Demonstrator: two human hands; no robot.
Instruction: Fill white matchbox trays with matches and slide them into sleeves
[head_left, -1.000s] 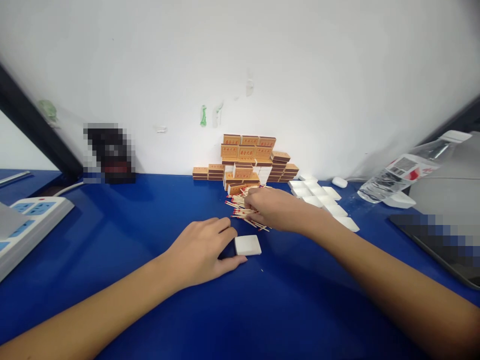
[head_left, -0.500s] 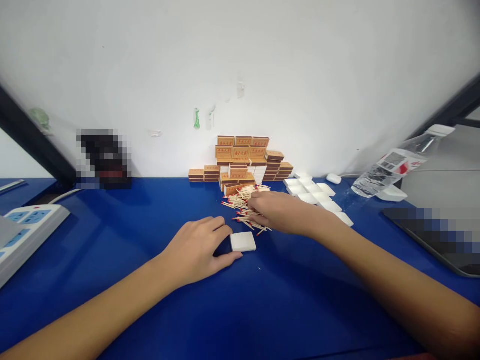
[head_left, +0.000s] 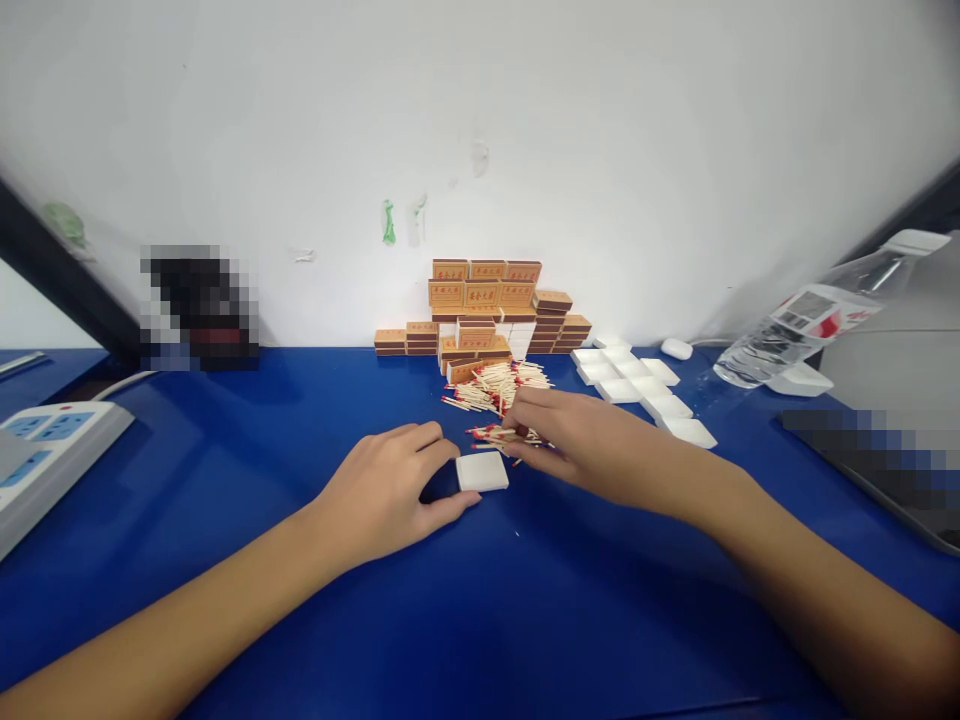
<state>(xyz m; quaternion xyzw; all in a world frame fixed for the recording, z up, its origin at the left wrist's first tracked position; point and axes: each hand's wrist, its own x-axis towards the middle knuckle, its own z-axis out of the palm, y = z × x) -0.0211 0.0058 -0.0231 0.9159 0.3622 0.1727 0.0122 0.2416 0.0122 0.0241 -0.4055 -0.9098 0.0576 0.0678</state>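
Note:
A small white matchbox tray [head_left: 482, 471] lies on the blue table [head_left: 480, 600]. My left hand [head_left: 382, 490] rests beside it, index finger and thumb touching its left side. My right hand [head_left: 577, 440] is curled just right of the tray, pinching a small bunch of red-tipped matches [head_left: 501, 436]. A larger loose pile of matches [head_left: 495, 386] lies behind it. Orange matchbox sleeves [head_left: 486, 310] are stacked against the white wall.
Several empty white trays [head_left: 645, 392] lie in a row at the right. A tilted plastic water bottle [head_left: 802, 335] and a dark flat device [head_left: 877, 470] are at far right. A white power strip [head_left: 45, 450] sits at left. A white earbud case [head_left: 676, 348] lies by the wall.
My right hand has drawn back from the match pile toward the white tray with a bunch of matches. My left hand has stayed by the tray.

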